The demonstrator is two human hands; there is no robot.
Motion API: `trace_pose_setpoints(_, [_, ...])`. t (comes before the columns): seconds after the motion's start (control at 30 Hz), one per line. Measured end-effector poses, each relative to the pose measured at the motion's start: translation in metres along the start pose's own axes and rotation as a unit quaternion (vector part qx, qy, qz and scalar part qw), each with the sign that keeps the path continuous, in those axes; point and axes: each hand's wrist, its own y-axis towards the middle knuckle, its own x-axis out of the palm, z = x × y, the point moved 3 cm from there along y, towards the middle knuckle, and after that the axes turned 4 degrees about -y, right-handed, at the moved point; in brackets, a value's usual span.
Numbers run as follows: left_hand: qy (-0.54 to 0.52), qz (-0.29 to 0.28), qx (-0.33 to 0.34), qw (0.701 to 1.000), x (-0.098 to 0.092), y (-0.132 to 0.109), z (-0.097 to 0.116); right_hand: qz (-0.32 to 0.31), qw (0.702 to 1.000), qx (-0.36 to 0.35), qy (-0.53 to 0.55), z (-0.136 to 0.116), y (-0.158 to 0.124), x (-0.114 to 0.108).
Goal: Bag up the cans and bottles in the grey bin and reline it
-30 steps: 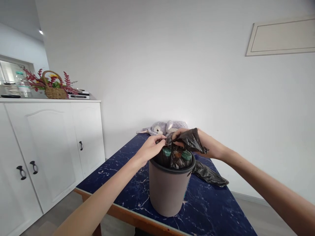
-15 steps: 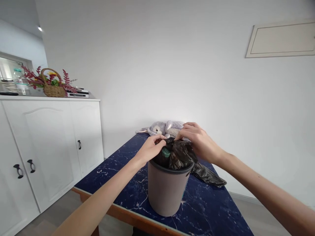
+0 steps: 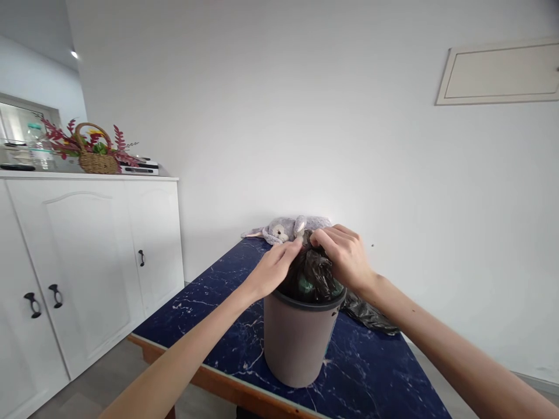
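Note:
A black garbage bag (image 3: 318, 273) bulges out of the top of a grey-brown trash can (image 3: 297, 343) with a dark rim. Its upper part is gathered into a bunch above the can. My left hand (image 3: 276, 265) closes on the left side of that bunch, thumb and fingers pressed together. My right hand (image 3: 345, 250) grips the bag's top from the right with curled fingers. Something green shows through the thin plastic. On the table to the right of the can lies another black plastic bag (image 3: 369, 312), partly hidden behind my right wrist.
The can stands on a dark blue marble-patterned table (image 3: 209, 317) with a wooden edge. A grey plush toy (image 3: 279, 228) lies at its far end against the wall. To the left is a white cabinet (image 3: 96, 250) carrying a wicker flower basket (image 3: 98, 162).
The bag's loose top, spread over the can before, is now pulled up and gathered between both hands. My right hand has curled tighter; the can stays in place.

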Motion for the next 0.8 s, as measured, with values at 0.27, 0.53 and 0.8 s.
trace_pose_setpoints(0.27, [-0.164, -0.005, -0.065, 0.984, 0.009, 0.021, -0.018, -0.011, 1.000, 0.022, -0.016, -0.006, 0.006, 0.009])
trace_pose_setpoints(0.53, [-0.162, 0.051, -0.083, 0.982, -0.003, 0.022, -0.024, -0.049, 0.999, 0.018, 0.013, -0.006, -0.004, 0.006])
trace_pose_setpoints(0.8, [-0.052, 0.079, -0.022, 0.995, -0.020, 0.020, -0.022, -0.120, 0.989, -0.074, 0.043, -0.013, -0.013, 0.010])
